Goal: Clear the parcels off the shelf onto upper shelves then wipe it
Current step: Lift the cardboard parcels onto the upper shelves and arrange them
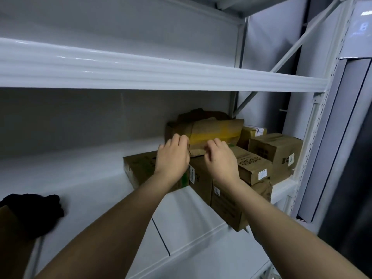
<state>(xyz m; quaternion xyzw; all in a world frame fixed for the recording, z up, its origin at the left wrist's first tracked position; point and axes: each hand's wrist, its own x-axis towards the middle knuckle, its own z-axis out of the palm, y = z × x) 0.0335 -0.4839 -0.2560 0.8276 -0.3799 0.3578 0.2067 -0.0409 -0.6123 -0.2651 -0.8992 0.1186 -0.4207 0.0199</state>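
Note:
Several brown cardboard parcels are piled at the right end of a white metal shelf (pixel 84 178). On top lies a crumpled parcel with yellow tape (pixel 215 131). My left hand (pixel 173 156) and my right hand (pixel 221 158) both reach to its near edge, fingers curled against it; whether they grip it I cannot tell. Under the hands a flat box with green print (pixel 138 168) sits beside a tall box (pixel 203 178) with a white label. More boxes (pixel 275 150) stand further right. A white upper shelf (pixel 141 73) runs above.
A black cloth (pixel 34 210) lies on the shelf's left part, next to a brown box corner (pixel 10 224) at the frame's left edge. A perforated upright post (pixel 314 127) bounds the shelf on the right, with a diagonal brace behind. Another shelf edge shows lower down.

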